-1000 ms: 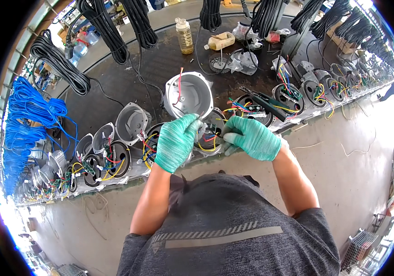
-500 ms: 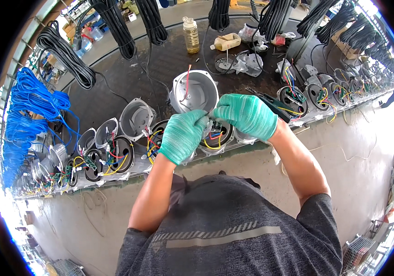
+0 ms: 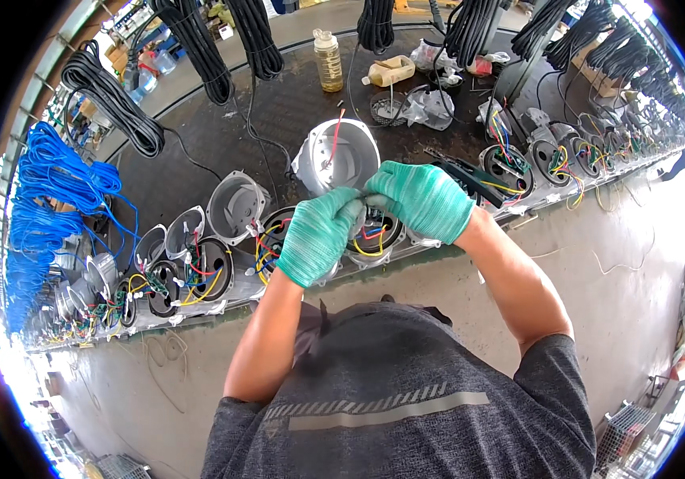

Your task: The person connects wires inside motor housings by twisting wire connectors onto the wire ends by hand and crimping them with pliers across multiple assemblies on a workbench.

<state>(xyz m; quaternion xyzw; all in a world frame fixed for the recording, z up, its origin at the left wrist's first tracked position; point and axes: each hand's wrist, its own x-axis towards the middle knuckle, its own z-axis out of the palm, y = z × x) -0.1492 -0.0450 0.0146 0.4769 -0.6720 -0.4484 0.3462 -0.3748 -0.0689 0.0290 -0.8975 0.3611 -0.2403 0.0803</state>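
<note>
My left hand point(image 3: 322, 237) and my right hand point(image 3: 426, 201), both in green knitted gloves, meet with fingertips pinched close together. What they pinch is hidden by the gloves. Just beyond them an open grey metal housing point(image 3: 360, 152) leans on the bench, with a red wire point(image 3: 335, 137) standing up in its mouth. Directly below the fingertips sits a round motor end point(image 3: 390, 231) with a dark rim. Yellow point(image 3: 369, 254), red and blue wires curl out of it, partly covered by my hands.
Similar housings point(image 3: 237, 209) and wired round units point(image 3: 214, 267) line the bench's near edge on both sides. Black cable coils point(image 3: 111, 100) hang above; blue cable bundles point(image 3: 67, 176) hang at left. A bottle point(image 3: 328, 62), plastic bags point(image 3: 432, 109) and a dark tool point(image 3: 470, 180) lie on the bench.
The red wire in the housing has swung to the right, and the housing has tilted slightly. My right hand has shifted a little left; both hands stay pinched together.
</note>
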